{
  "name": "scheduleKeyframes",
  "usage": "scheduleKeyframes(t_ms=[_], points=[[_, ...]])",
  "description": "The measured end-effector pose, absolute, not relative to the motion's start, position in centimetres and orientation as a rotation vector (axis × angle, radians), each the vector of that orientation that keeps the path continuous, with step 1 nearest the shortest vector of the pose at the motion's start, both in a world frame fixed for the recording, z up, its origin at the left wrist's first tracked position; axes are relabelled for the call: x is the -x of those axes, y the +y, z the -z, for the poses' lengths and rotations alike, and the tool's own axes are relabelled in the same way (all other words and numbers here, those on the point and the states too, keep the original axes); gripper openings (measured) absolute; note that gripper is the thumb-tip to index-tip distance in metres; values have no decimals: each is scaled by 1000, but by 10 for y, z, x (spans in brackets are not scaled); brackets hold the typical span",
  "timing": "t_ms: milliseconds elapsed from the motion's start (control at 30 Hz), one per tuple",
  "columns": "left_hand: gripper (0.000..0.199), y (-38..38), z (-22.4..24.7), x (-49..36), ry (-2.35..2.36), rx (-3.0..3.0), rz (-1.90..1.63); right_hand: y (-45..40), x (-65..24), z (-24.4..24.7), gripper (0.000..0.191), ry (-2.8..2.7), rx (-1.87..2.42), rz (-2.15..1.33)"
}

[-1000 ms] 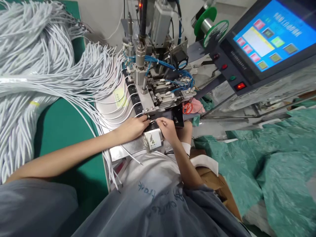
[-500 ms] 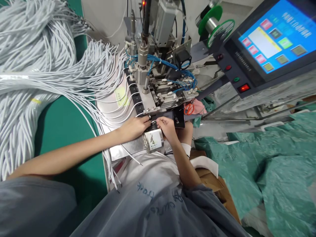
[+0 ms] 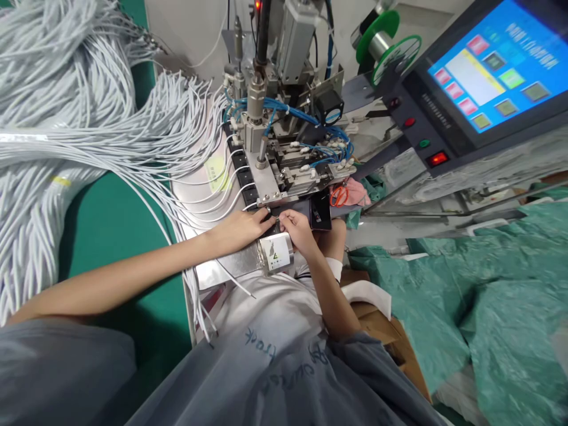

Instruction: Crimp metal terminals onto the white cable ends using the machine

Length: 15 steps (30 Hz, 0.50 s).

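Observation:
My left hand (image 3: 242, 229) reaches in from the left, its fingers bent together over the black fixture row (image 3: 245, 177) at the front of the machine. Whatever lies under those fingertips is hidden. Just to its right, my right hand (image 3: 297, 229) is closed in a pinch, thumb against forefinger, on something too small to make out. The fingertips of both hands nearly meet. White cables (image 3: 190, 198) run from the left into the fixture's slots, and one ends close beside my left fingers. Directly below the hands sits a metal block with a white label (image 3: 277, 251).
Above the hands stands the machine's metal press head (image 3: 256, 118) with blue air tubes. A big cable bundle (image 3: 66, 77) covers the green table (image 3: 119, 219) at left. A touch screen (image 3: 492, 65), a green spool (image 3: 381, 38), orange scissors (image 3: 339, 196) and a phone-like black slab (image 3: 320, 213) are rightward.
My left fingertips have shifted slightly right, toward my right hand. The right hand has moved a little left and stays pinched. The machine looks the same.

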<state>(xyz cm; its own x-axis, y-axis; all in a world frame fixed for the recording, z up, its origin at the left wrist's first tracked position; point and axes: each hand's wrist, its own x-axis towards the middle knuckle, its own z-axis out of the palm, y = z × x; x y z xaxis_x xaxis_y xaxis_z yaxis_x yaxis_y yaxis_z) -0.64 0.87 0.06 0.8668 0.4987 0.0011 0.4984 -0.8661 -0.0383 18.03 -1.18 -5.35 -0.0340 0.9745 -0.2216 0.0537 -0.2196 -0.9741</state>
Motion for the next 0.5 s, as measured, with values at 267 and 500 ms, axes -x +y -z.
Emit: scheduleKeyframes(t_ms=[267, 500], points=[[42, 7, -3, 4, -782, 3015, -118, -9, -184, 61, 32, -1184, 1310, -1495], [39, 7, -2, 3, -746, 3027, -131, -11, -179, 62, 36, -1127, 1291, -1485]])
